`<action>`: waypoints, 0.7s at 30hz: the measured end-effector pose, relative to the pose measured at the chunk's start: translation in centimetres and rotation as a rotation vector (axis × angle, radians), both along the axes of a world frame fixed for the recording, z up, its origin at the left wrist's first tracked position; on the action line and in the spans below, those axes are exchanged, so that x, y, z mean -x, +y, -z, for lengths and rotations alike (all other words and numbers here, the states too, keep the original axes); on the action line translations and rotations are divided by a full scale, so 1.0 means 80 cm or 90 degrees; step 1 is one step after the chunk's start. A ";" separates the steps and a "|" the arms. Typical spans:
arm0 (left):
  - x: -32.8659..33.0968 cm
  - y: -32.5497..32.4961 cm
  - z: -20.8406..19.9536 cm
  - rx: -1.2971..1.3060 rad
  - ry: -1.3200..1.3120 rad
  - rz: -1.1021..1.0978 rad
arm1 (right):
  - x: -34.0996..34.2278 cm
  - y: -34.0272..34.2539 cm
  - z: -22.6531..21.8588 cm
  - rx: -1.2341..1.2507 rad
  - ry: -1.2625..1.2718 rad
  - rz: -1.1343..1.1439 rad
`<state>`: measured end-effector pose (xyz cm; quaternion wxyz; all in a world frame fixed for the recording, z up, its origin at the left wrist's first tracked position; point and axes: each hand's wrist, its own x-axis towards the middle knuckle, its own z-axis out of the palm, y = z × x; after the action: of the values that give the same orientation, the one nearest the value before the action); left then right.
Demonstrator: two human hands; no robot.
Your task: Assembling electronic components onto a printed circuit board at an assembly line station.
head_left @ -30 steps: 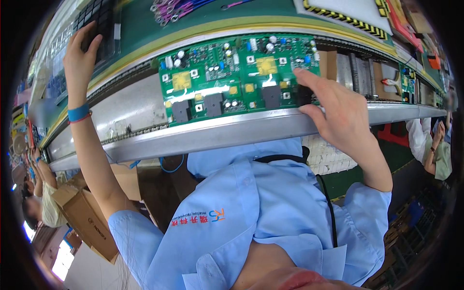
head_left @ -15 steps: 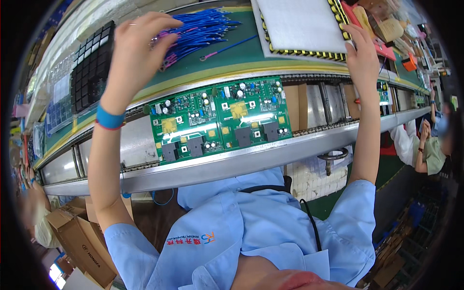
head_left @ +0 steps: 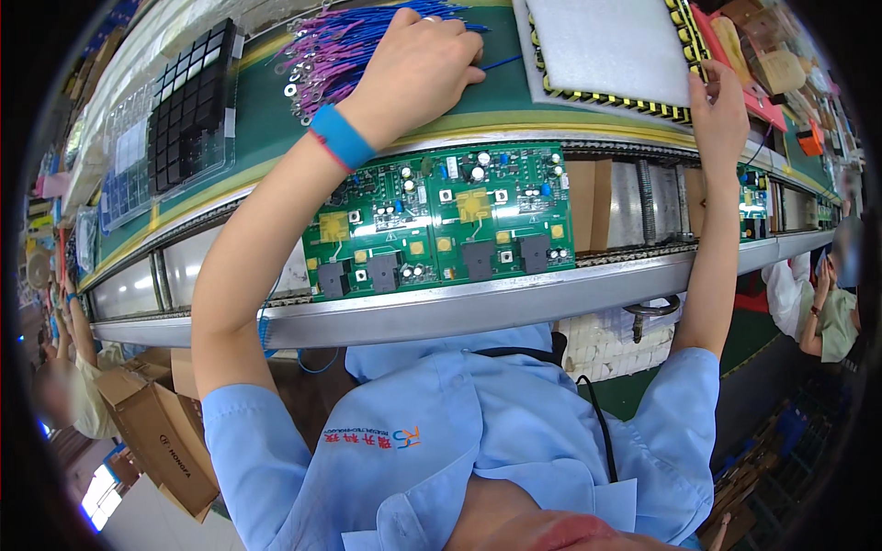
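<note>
The left grip [head_left: 418, 72] was curled palm-down over the blue wires [head_left: 354, 41] with ring ends; whether its fingers pinched one could not be made out, though a lone wire ran out beside the fingertips. Half a second earlier that hand had hung by the ring ends, its thumb and fingers spread; it had since swung rightward across the bundle. The right grip [head_left: 717, 90], which a second ago had rested on the boards, was at the edge of the white foam sheet [head_left: 611, 46], thumb and forefinger close together at the black-and-yellow parts [head_left: 616, 103]; whether they held a part was unclear. The change seemed to put both hands among the loose parts, leaving the green circuit boards [head_left: 439, 220] untended on the conveyor rails [head_left: 441, 317], between the person and the worktop [head_left: 505, 99]. The left arm bent at the elbow, its forearm slanting inward across the boards' far left corner; the right reached nearly straight forward, well clear of their right end.
</note>
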<state>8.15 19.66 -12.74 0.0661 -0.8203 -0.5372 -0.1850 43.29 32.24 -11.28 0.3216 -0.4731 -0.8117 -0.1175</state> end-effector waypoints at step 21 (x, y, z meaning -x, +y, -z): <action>0.009 -0.012 -0.028 -0.074 -0.128 -0.092 | 0.040 0.049 -0.039 -0.179 0.020 -0.139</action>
<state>7.40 18.67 -10.46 0.0726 -0.7514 -0.5874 -0.2918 40.07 36.12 -8.18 0.4076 -0.3347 -0.8288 -0.1870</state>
